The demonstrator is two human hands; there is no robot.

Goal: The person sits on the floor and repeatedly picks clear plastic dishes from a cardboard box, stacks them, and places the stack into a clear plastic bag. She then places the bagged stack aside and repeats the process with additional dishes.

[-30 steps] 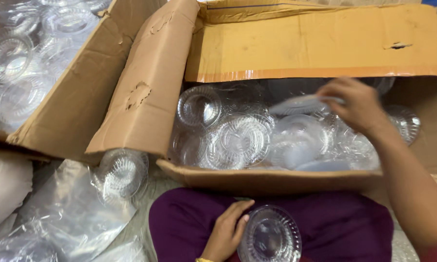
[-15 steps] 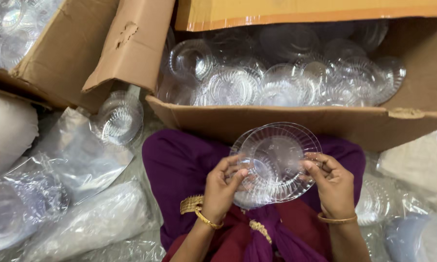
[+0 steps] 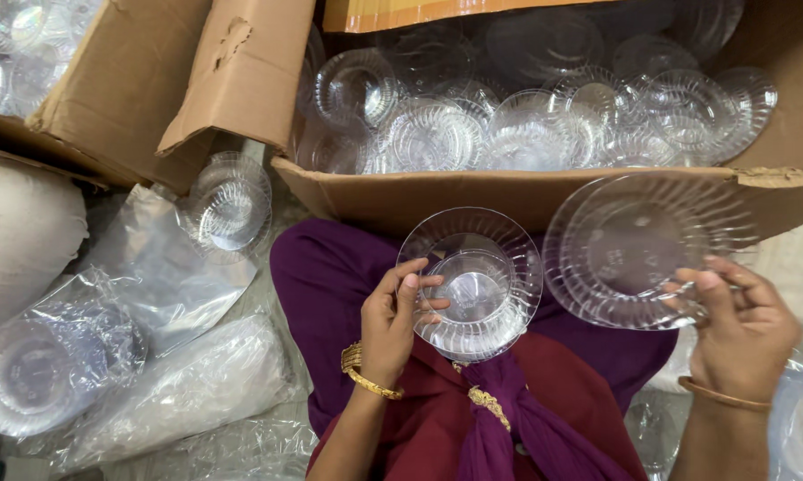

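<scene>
My left hand (image 3: 394, 319) pinches the rim of a clear ribbed plastic bowl (image 3: 477, 285) held over my lap. A second clear ribbed plastic bowl (image 3: 638, 245) is gripped at its lower right edge by my right hand (image 3: 740, 325), out to the right and apart from the first. Both bowls hang just in front of an open cardboard box (image 3: 508, 196) filled with several more clear bowls (image 3: 526, 116).
Another open cardboard box (image 3: 107, 98) with clear bowls stands at the upper left. A loose clear bowl (image 3: 228, 205) lies on the floor beside it. Bagged stacks of bowls in plastic wrap (image 3: 81, 365) lie at the lower left. A white sack (image 3: 18, 232) sits at the far left.
A second ago my right hand reached into the box while my left held a bowl. Half a second ago both hands held overlapping bowls together; now the two bowls are separated, one in each hand.
</scene>
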